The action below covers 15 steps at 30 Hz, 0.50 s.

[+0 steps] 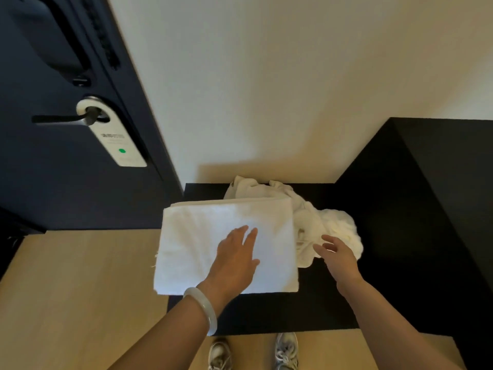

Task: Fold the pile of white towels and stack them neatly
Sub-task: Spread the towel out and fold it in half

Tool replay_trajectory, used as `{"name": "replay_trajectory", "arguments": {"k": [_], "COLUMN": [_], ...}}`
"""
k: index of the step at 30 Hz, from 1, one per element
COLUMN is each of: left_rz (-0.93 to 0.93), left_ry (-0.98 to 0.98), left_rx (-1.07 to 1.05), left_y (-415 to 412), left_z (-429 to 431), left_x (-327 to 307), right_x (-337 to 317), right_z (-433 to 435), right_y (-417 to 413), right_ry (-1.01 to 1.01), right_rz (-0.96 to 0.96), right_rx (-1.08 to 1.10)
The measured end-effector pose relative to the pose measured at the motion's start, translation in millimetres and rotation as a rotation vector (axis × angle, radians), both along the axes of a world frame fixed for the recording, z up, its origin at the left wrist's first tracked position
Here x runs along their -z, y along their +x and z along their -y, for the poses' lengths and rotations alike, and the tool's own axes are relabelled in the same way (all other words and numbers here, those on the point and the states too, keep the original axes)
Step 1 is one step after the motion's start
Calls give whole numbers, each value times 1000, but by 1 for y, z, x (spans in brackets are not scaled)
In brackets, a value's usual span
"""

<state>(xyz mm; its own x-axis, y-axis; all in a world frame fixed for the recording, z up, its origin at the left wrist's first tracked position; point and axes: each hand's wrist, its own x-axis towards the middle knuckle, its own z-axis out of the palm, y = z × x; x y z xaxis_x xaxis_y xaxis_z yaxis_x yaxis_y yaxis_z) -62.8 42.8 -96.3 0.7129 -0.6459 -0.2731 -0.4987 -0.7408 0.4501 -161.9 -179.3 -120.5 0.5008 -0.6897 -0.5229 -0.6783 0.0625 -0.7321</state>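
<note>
A folded white towel (226, 244) lies flat at frame centre on a dark bench (333, 303), its left part overhanging the edge. The left hand (234, 260) presses on it with straight fingers, probably smoothing the fold. Just right, the right hand (337, 253), fingers relaxed and grasping nothing, reaches the crumpled pile of towels (320, 225), likely for the next one.

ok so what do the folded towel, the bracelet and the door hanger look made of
Folded towel: white cloth, likely cotton terry, matte, frayed threads at its left edge. Bracelet: pale, translucent, glossy, maybe jade or glass. Door hanger: smooth white card or plastic, cannot tell which.
</note>
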Motion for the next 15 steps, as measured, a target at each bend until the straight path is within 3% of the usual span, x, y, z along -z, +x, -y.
{"name": "replay_trajectory", "arguments": {"k": [6, 11, 15], "left_rz": [118, 131, 87], "left_ry": [-10, 287, 492], "left_rx": [384, 459, 359], "left_y": [-16, -12, -2], "left_z": [108, 182, 220], "left_x": [-6, 23, 49], "right_x": [-4, 25, 53], "right_z": [71, 118, 140], "right_y": [-18, -11, 10], "right_ry": [59, 24, -124], "right_rz": [-32, -141, -336], "right_rx": [-19, -204, -467]}}
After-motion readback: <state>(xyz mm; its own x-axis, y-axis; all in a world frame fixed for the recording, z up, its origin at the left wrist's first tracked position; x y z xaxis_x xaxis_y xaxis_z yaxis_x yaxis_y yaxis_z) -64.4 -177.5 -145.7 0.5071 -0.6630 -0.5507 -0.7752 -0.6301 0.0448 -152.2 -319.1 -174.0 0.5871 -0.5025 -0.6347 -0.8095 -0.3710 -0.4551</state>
